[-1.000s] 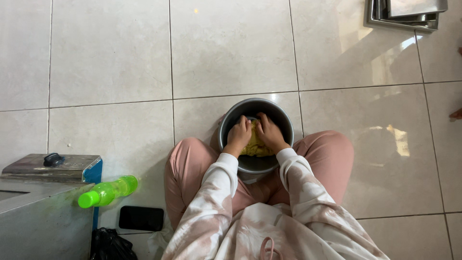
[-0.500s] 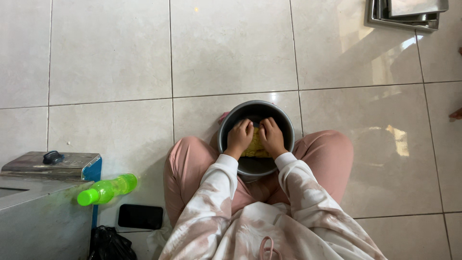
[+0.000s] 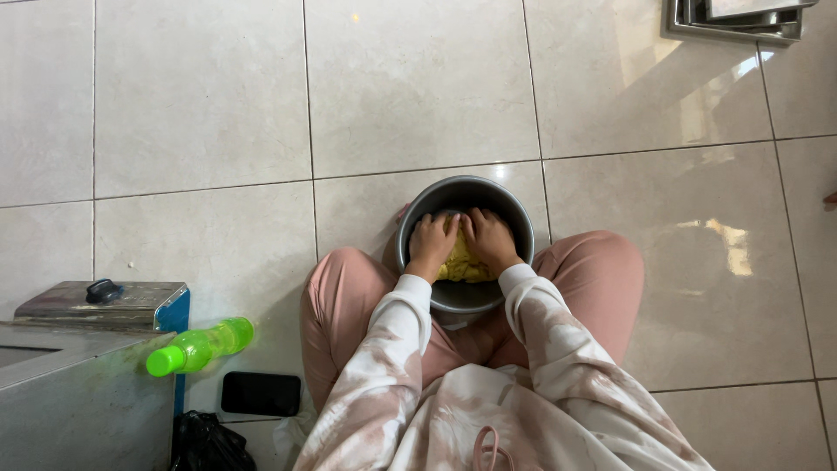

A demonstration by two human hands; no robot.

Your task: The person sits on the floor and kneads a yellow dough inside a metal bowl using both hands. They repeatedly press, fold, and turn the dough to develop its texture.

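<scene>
From the head camera, looking straight down, a round grey metal bowl (image 3: 465,244) with a smooth, dull wall sits on the floor between the person's knees, which are clad in soft pink trousers (image 3: 602,279). Inside the bowl lies a lump of yellow dough (image 3: 462,262), uneven and matte, mostly covered by the two hands. The left hand (image 3: 431,245) rests palm down on the dough's left side, fingers curled and bent into it; the right hand (image 3: 490,240) presses on the right side in the same way, fingers together and curved over the mass. Neither hand is closed into a full fist; both bear down on the dough rather than lift it. The sleeves are pale, blotched with pink.

The floor (image 3: 200,105) is glossy cream tile with thin grey joints. At lower left stand a boxy steel appliance (image 3: 78,375), a translucent green plastic bottle (image 3: 200,346) lying on its side, a flat black phone (image 3: 260,393) and a crumpled black bag (image 3: 205,443). Stacked metal trays (image 3: 732,19) show at upper right.
</scene>
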